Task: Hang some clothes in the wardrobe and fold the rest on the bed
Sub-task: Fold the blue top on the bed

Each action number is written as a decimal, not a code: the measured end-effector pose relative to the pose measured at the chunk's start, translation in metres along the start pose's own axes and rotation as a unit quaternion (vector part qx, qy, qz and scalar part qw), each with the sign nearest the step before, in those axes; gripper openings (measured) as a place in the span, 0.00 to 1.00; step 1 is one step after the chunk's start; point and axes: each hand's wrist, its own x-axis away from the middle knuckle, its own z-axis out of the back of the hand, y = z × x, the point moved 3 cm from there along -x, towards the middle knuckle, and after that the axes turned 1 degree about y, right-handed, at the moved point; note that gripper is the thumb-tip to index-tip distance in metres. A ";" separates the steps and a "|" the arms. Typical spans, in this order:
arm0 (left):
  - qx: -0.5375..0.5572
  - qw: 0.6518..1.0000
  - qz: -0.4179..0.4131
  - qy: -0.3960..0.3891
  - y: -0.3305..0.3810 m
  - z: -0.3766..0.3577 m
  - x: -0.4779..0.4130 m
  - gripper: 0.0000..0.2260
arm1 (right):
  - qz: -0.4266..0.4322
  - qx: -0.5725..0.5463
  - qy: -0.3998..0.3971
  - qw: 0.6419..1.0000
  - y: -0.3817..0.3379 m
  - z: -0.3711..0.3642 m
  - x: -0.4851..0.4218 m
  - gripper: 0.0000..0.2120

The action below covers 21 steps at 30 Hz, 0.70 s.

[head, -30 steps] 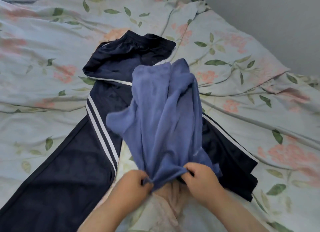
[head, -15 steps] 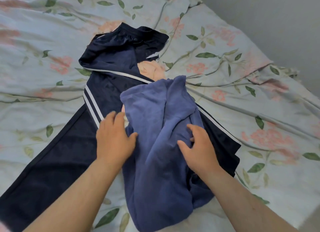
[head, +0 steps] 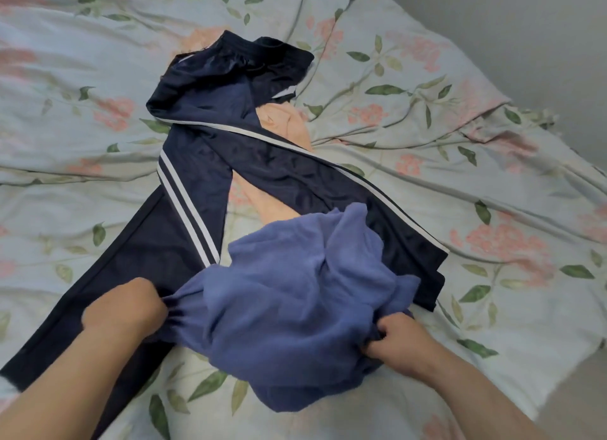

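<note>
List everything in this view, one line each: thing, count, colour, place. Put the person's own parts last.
blue garment: one, soft mid-blue fabric, bunched at the near middle of the bed, lying over the right leg of the track pants, gripped at both sides.
track pants: one pair, dark navy with white side stripes, spread on the bed, waistband far, legs splayed toward the viewer.
peach cloth: one, pale peach, partly hidden under the track pants, showing between the legs and beside the waistband.
bedspread: one, pale with pink flowers and green leaves, rumpled, covering the bed.
wall: one, grey, upper right.
left hand: one, clenched on the blue garment's left edge.
right hand: one, clenched on its right edge.
</note>
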 end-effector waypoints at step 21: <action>0.462 0.864 -0.188 0.065 0.096 0.066 0.004 0.07 | 0.005 -0.382 0.194 0.904 -0.068 0.104 -0.046 0.04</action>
